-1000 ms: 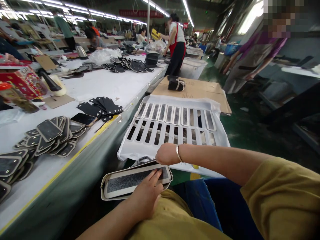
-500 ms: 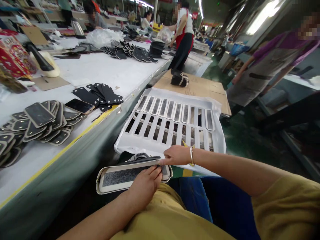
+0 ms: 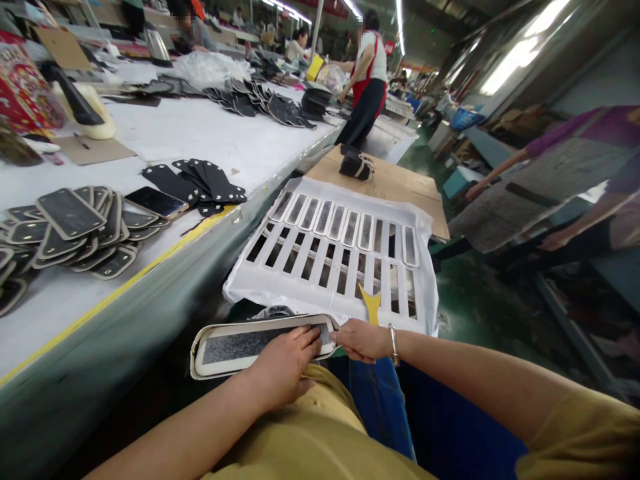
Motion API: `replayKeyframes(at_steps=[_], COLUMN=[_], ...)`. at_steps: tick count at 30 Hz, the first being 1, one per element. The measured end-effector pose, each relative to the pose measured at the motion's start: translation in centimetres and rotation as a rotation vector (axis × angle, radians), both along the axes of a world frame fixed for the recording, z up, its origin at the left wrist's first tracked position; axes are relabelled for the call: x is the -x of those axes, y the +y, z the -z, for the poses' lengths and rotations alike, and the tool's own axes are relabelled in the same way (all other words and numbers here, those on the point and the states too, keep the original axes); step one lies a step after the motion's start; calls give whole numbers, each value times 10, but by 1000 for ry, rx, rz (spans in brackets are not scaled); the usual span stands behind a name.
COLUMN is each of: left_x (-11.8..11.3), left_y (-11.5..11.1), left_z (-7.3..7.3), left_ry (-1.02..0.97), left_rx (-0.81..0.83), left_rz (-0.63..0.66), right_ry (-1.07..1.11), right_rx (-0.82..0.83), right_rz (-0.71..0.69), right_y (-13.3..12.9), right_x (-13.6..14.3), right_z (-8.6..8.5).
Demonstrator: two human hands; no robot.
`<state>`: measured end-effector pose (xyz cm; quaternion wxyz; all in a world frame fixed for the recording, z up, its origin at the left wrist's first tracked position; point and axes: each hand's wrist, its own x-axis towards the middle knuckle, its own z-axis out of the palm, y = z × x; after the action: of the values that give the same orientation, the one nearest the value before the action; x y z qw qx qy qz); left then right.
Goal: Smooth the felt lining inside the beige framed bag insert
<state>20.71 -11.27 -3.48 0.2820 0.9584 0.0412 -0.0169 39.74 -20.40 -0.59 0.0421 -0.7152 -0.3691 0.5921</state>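
Close to my body is an oblong bag piece (image 3: 233,350) with a cream border, a grey speckled panel along its middle and a raised rim. My left hand (image 3: 287,360) lies on the right half of the panel, its fingers stretched out flat. At the right end, my right hand (image 3: 361,339) has its thumb and fingers closed on the rim. Dark material behind the piece is mostly hidden. Just beyond is a white slotted sheet (image 3: 320,298), with grey-and-cream strips (image 3: 323,217) in several of its far-row slots.
Left, a white table (image 3: 175,133) bears rimmed oblong pieces (image 3: 73,213), black pieces (image 3: 213,180) and a phone (image 3: 156,202). Cardboard (image 3: 395,180) carries a dark bundle (image 3: 356,167). A blue bin (image 3: 450,413) is beside me. Co-workers stand ahead and at right.
My right hand has moved down and right, from above the panel to the piece's right end. My left hand stays on the panel. The co-worker at right has shifted.
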Motion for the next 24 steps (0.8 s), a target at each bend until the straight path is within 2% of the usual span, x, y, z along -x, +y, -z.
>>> replayKeyframes(at_steps=[6,13,20,24], left_x=[-3,-4,-4,1], left_y=[4,10,-6,-9], left_z=[0,-4,-5,-5], left_ry=[18,-30,-36,-59], left_rx=[-30,-61,-205,-142], left_rz=[43,87,60,25], right_ry=[1,-155,-258,-365], right_rx=[43,189,156,88], right_rz=[-70,-27,-24,-133], right_y=[6,19,24,22], right_x=[-4,5,15,20], right_z=[-21,-15,-19,-19])
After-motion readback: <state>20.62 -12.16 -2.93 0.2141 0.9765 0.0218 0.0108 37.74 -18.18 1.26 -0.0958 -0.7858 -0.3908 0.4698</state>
